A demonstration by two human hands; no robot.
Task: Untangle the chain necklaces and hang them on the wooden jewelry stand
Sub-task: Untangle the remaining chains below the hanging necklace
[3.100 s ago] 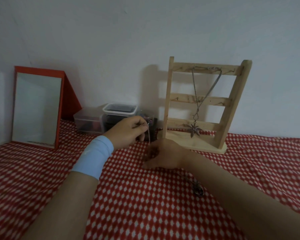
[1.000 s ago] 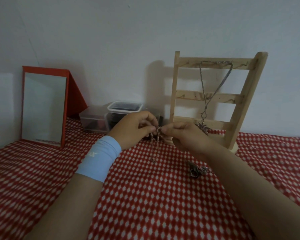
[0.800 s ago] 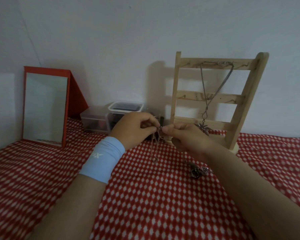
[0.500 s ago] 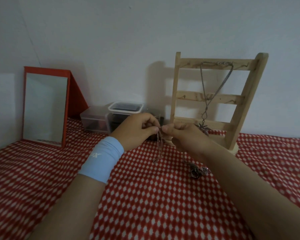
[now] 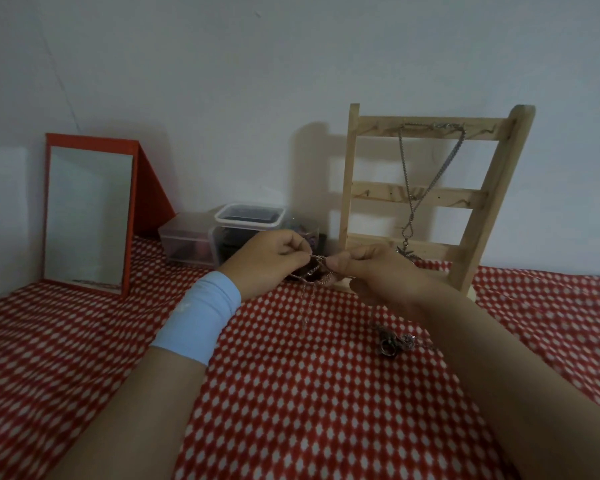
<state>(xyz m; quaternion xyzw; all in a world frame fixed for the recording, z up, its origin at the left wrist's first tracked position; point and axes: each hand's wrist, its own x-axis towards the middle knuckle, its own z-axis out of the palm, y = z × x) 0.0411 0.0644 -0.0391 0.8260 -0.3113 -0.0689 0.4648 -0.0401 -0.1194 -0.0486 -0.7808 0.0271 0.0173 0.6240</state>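
A single wide-angle view from the wearer's head looks forward and slightly down, left hand [image 5: 267, 263] and right hand [image 5: 381, 277] close at centre, wooden stand [image 5: 378, 194] and wall [image 5: 222, 81] beyond.

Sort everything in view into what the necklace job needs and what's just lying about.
Job: tangled chain pinched between left hand and right hand; loose chain lying nearby; wooden stand; necklace hanging on it.
Lying about: red-framed mirror; clear plastic boxes.

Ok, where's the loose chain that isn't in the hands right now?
The loose chain lies bunched on the red checked cloth, right of centre in the head view, beside the right forearm and in front of the wooden jewelry stand.
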